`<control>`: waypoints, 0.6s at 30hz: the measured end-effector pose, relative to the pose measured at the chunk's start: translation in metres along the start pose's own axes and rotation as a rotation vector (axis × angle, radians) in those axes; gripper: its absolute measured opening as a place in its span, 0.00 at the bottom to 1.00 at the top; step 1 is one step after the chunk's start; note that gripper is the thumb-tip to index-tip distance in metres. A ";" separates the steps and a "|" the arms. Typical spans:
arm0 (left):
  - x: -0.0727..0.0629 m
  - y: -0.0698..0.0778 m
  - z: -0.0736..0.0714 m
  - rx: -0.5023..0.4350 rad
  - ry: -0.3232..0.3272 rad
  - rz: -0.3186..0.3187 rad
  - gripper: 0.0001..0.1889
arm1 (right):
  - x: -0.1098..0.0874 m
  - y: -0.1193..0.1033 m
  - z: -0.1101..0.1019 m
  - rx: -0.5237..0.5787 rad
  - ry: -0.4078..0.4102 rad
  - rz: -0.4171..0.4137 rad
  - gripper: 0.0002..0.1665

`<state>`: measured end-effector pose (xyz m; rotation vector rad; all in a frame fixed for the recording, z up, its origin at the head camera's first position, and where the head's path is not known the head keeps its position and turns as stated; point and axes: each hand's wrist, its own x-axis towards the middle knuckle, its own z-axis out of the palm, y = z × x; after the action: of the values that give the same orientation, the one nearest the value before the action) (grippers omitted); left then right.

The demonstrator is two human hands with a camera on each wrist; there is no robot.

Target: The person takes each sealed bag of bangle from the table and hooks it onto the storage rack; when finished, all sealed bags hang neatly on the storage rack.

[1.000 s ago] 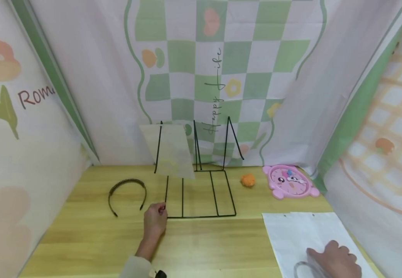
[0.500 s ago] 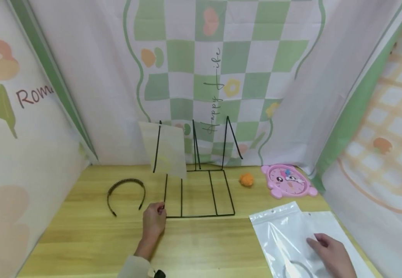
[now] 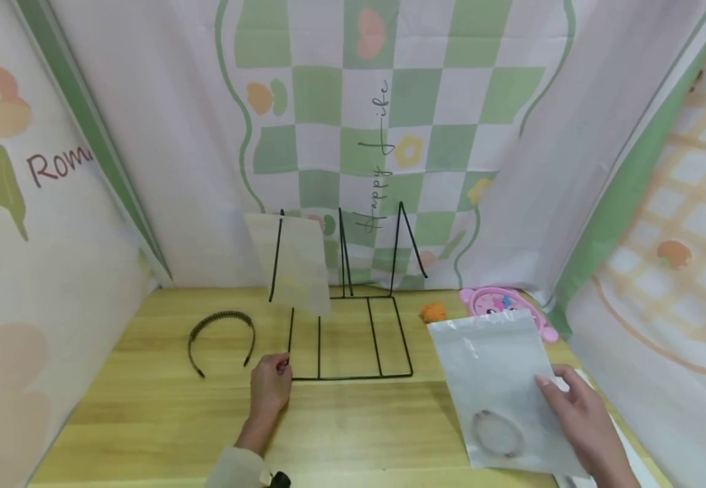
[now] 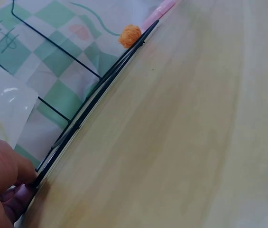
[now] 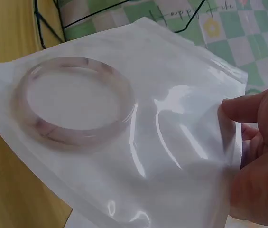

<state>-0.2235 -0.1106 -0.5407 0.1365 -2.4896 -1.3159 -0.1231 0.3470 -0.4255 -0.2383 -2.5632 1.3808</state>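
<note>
"So where's that flat, white, rectangular plastic bag (image 3: 493, 373) (pale marbled ring (image 5: 72, 136) inside)?"

"Right hand (image 3: 587, 420) pinches its right edge, nearer me than the black wire rack (image 3: 375, 337) and off to its right; left hand (image 3: 270, 383) grips the rack's near-left corner."

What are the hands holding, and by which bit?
The right hand pinches the white bag, with a ring inside, by its right side edge. The left hand grips the black wire rack at its near left corner.
</note>
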 end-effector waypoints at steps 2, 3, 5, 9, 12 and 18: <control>0.000 0.000 0.001 -0.005 0.003 0.005 0.14 | 0.002 -0.014 0.002 0.060 -0.023 -0.058 0.09; 0.000 0.000 0.001 -0.007 0.004 0.004 0.14 | 0.003 -0.021 0.004 0.104 -0.040 -0.087 0.07; 0.000 -0.001 0.000 -0.007 0.006 0.008 0.14 | 0.004 -0.035 0.010 0.173 -0.068 -0.156 0.06; 0.002 0.000 -0.002 -0.011 0.012 0.011 0.14 | 0.009 -0.064 0.026 0.202 -0.072 -0.284 0.05; 0.004 0.000 -0.002 -0.016 0.018 0.020 0.13 | 0.014 -0.085 0.038 0.211 -0.059 -0.353 0.05; 0.003 -0.004 0.001 -0.023 -0.003 0.001 0.14 | 0.017 -0.106 0.067 0.291 -0.135 -0.419 0.04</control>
<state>-0.2266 -0.1128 -0.5435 0.1278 -2.4764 -1.3444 -0.1615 0.2399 -0.3704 0.4274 -2.2855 1.6070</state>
